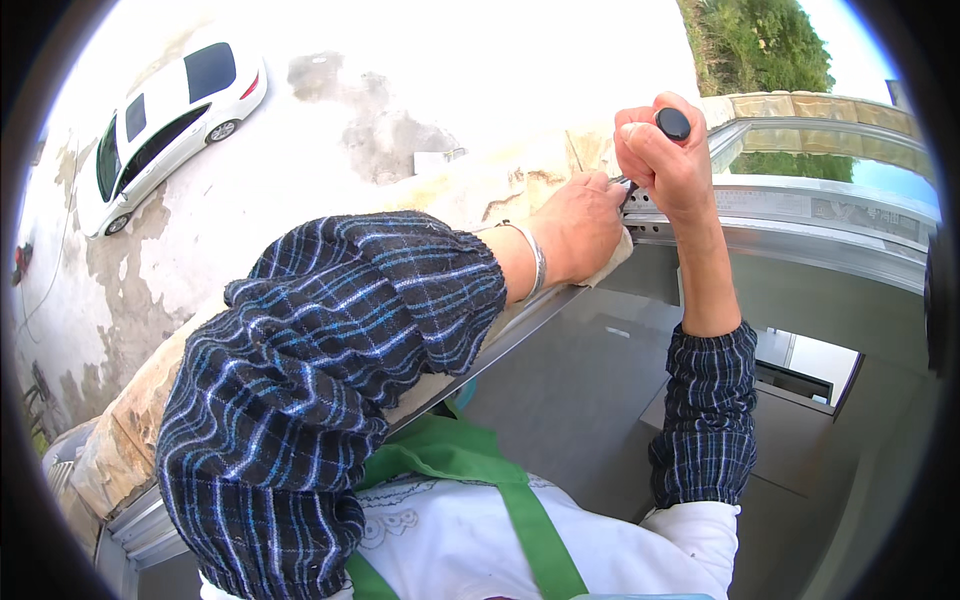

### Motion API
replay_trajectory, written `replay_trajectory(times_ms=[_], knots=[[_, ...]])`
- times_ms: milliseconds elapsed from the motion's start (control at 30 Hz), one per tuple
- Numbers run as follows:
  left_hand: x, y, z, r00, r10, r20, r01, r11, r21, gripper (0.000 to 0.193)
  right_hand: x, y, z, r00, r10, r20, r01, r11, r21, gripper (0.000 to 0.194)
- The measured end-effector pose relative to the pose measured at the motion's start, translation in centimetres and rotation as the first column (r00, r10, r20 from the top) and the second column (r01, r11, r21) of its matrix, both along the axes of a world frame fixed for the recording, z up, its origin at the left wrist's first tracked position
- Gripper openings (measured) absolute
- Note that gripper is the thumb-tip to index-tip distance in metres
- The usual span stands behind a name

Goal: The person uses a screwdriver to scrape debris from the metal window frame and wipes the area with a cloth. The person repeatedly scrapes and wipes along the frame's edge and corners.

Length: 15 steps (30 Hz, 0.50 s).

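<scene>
My right hand [664, 154] is closed round a dark-handled tool, its round black butt [673, 124] pointing up at the camera. A thin dark shaft runs from this fist down to the metal window frame [817, 206], beside small dark holes. My left hand [589, 217] lies low against the frame, its fingertips by the tool's lower end; whether they grip it I cannot tell. Under the left palm a pale cloth [611, 262] sticks out over the frame. The tool's tip is hidden by the left fingers.
A stone-faced ledge [525, 176] runs along the outer side of the frame. A glass pane [795, 161] stands at the upper right. Outside, far below, a white car [161, 124] is parked on a pale, patchy yard. Indoors lies a grey floor [555, 367].
</scene>
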<state>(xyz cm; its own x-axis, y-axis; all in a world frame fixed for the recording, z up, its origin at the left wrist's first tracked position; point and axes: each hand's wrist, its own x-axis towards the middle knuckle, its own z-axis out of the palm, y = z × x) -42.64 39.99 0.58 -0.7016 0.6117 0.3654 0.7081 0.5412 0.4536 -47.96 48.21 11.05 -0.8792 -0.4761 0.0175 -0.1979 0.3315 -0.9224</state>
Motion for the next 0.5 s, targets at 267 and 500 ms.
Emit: replay_trajectory(times_ms=[267,500], knots=[[2.5,-2.3,-0.4,0.995,-0.017,0.095,0.008,0.995,0.097,0.018,3.5,1.0,0.4,0.963,0.164,-0.215,-0.159,0.986,0.042,0.026],[-0.2,-0.8,-0.7,0.957,-0.225,0.18,0.146,0.917,0.37,0.023,5.7,1.7,-3.6,0.664,0.292,-0.689,-0.174,0.956,0.237,0.032]])
